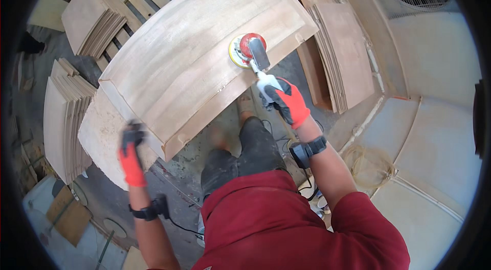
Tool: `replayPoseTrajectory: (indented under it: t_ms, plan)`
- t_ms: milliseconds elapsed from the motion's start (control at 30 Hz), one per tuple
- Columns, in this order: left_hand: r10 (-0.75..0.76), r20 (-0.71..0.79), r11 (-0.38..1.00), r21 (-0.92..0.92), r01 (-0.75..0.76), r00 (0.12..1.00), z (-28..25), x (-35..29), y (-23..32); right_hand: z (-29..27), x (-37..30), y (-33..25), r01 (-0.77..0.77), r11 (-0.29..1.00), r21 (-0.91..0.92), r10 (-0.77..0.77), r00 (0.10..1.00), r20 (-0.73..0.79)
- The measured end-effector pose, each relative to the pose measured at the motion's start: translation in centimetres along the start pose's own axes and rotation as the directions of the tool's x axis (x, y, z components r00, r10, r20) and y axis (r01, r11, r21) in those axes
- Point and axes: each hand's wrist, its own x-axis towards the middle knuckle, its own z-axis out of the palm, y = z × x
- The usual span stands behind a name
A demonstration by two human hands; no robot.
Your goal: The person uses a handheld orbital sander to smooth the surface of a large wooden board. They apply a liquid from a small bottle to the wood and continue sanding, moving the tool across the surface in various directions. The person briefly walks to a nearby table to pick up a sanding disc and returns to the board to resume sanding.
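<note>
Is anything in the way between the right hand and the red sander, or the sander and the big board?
Nothing visible. The right hand holds the sander by its white handle, and the round pad sits against the wooden board, though its underside is hidden.

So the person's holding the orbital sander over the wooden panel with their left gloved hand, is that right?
Not quite, the hand is wrong: the head view shows the right gloved hand holding the orbital sander over the wooden panel.
</note>
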Motion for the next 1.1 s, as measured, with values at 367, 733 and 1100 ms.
replayPoseTrajectory:
  t_ms: [367,733,1100]
  plan:
    - [-0.374,0.611,0.631,-0.384,0.674,0.698,32.2,-0.7,3.2,-7.1,3.8,-6.6,-0.077,0.996,0.043,0.076,0.997,0.020]
    - [-0.305,0.568,0.517,-0.575,0.634,0.764,35.9,1.5,6.2,-10.3,8.3,-4.8,-0.162,0.986,0.028,0.159,0.984,0.086]
    - [-0.426,0.404,0.537,-0.608,0.585,0.810,25.1,0.0,3.1,-3.5,6.5,-2.7,-0.009,0.761,-0.648,0.170,0.968,0.186]
